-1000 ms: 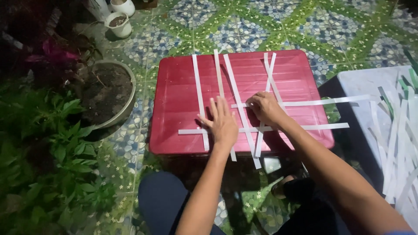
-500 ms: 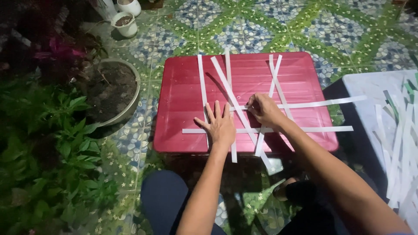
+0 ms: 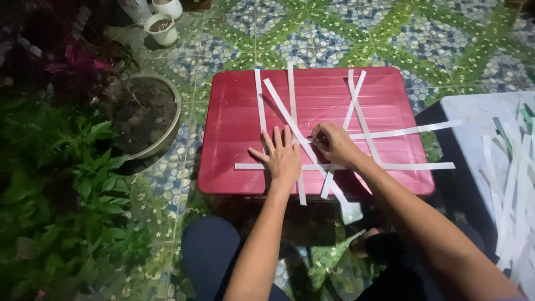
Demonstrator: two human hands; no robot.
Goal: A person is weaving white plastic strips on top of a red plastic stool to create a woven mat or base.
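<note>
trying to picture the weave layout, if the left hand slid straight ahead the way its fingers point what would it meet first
Probably the diagonal white strip: the left hand lies flat on the red lid, fingers pointing up toward the far edge, and that strip crosses just ahead of its fingertips.

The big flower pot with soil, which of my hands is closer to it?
Left. The left hand lies flat on the paper strips on the red lid, on the side toward the flower pot. The right hand pinches strips farther from it.

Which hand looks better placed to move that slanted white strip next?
Probably the right hand: its fingertips pinch the strips at their crossing, while the left hand lies flat, pressing them to the red lid.
</note>
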